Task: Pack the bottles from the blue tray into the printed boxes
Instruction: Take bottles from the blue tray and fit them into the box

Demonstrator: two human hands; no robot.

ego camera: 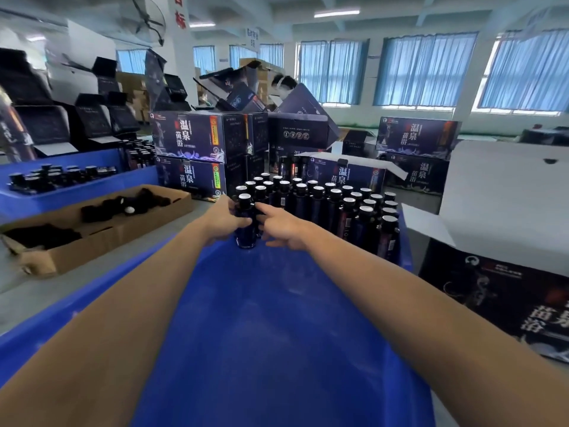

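Starting at your left, a brown carton (101, 241) of dark caps sits on the desk (18, 291). Your left hand (226, 221) has its grip curled round one upright bottle (245, 224) in the blue tray (277, 334), just in front of the other bottles (335, 208). Your right hand (283, 229) lays a straight forefinger on that bottle's neck; whether its grip clasps it, you cannot tell. Further right stands an open printed box (508, 291).

place: packing workshop — stacked printed boxes (197, 135) | bottle trays (277, 334) | strip lights (336, 13)
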